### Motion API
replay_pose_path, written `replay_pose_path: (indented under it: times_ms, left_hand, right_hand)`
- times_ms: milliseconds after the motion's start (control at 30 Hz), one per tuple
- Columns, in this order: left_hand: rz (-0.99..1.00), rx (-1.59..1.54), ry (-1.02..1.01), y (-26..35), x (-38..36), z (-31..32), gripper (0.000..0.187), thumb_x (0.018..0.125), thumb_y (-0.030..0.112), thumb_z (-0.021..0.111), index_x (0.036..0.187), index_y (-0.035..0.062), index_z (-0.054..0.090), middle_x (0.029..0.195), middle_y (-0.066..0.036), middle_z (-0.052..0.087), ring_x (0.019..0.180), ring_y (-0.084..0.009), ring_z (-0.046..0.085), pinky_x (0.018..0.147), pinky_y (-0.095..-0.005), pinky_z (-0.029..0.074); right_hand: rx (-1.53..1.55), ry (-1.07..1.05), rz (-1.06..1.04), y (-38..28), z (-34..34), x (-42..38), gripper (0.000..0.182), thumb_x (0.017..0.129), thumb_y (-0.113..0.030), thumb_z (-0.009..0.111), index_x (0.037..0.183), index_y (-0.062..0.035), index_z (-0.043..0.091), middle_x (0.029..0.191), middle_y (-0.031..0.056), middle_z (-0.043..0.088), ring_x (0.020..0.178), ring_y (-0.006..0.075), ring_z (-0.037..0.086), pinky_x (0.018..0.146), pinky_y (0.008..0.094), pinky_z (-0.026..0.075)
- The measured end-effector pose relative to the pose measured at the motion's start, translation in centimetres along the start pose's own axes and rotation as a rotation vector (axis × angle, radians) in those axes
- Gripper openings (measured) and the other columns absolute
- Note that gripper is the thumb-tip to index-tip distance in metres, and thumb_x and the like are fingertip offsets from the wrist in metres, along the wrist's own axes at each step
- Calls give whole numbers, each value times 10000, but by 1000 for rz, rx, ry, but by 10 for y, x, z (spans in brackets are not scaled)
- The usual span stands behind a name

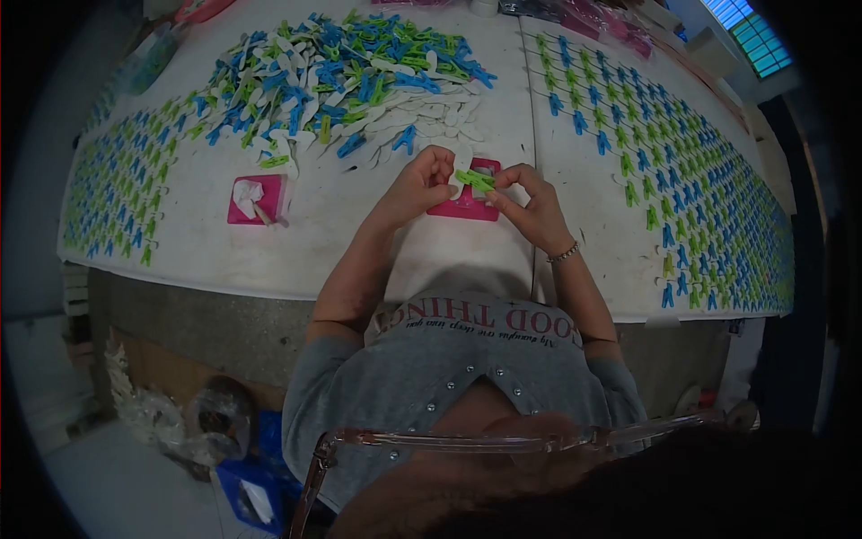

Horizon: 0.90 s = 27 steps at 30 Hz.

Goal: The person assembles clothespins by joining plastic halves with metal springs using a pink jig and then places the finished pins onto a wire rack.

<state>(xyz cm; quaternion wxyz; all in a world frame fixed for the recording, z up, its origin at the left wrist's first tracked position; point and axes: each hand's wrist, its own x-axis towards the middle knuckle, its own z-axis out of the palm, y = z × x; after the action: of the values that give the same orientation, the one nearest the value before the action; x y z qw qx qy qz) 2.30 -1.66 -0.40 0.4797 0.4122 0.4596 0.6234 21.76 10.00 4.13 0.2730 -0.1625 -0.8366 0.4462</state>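
Landmark: we take the pink block [468, 205] under the hands as the reference for every position below; it lies on the white table [359, 242], near the front edge.
Far-left rows: we see blue and green clips [117, 189] laid out in ordered rows well to the left of the pink block, running toward the table's left end.
Second pink block [258, 199]: left of the reference block and well apart from it; white pieces rest on top of it.
Loose pile [346, 76]: behind and to the left of the pink block we see a heap of mixed blue, green and white clip parts, unsorted.
Left hand [422, 184]: directly over the left edge of the pink block. Its fingers are curled and pressed together at the tips, pinching a white piece [461, 171] that meets the green clip.
Green clip [476, 181]: held between both hands, just above the pink block; we cannot tell whether it touches the block.
Right hand [530, 211]: over the right edge of the pink block. Thumb and forefinger pinch the right end of the green clip; the other fingers are bent loosely. A bracelet [563, 254] sits at the wrist.
Right-hand rows [682, 198]: right of the pink block, blue and green clips in long ordered rows extending to the table's right end.
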Motion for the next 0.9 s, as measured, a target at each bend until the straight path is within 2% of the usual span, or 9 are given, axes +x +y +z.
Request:
replay_pose_path:
  times_ms: [200,300,367,400,467,500,567,767,900]
  left_hand:
    - [-32,7,-14,1,-1,2,392,740,-45,648,1064,81,467,824,49,437,719,-33,438,619,-177,368]
    - [33,106,71,0,0,6,449,745,-31,631,1150,75,467,921,24,501,766,-55,448,674,-193,390]
    - [117,141,94,0,2,6,463,757,-23,616,1186,74,473,1016,0,533,818,-70,456,746,-210,403]
    - [127,149,103,-1,3,1,461,765,-19,609,1197,74,478,1063,-12,542,850,-77,460,786,-220,405]
    - [152,131,176,2,4,-1,433,780,-20,593,1192,63,488,1098,-32,552,884,-89,470,833,-235,397]
    - [152,127,137,2,4,-4,433,780,-20,593,1192,63,488,1098,-32,552,884,-89,470,833,-235,397]
    - [124,92,229,1,4,-8,403,810,-20,562,1200,46,487,1129,-55,557,951,-110,489,876,-247,383]
    - [84,75,252,-8,5,-15,351,855,-8,524,1201,29,485,1146,-77,561,1061,-145,505,940,-271,360]
    - [85,76,265,-11,6,-15,330,862,-2,524,1188,29,493,1142,-82,563,1052,-143,507,939,-274,364]
  right_hand:
    - [29,9,27,5,0,-2,192,779,-153,719,881,-48,593,836,50,582,810,175,548,761,284,440]
    - [-77,47,-26,10,-4,-7,164,798,-157,702,892,-56,612,812,50,583,830,178,552,752,296,444]
    - [-100,107,-174,21,-15,-14,117,847,-126,668,914,-37,631,887,10,606,814,121,571,754,251,457]
    - [-130,153,-152,30,-26,-24,117,847,-126,668,914,-37,631,887,10,606,814,121,571,754,251,457]
    - [117,269,234,46,-43,-45,125,893,-154,618,908,-30,626,825,6,603,723,97,565,666,228,465]
    - [104,305,242,50,-52,-56,125,893,-154,618,908,-30,626,825,6,603,723,97,565,666,228,465]
    - [426,544,607,56,-75,-84,199,920,-221,575,891,-28,610,733,34,605,589,81,529,566,223,460]
    - [570,962,790,69,-129,-163,208,934,-231,540,910,-27,571,699,53,605,543,123,545,525,261,493]
    - [687,1136,758,95,-162,-182,205,938,-213,517,909,-14,558,733,87,609,567,161,570,534,327,542]
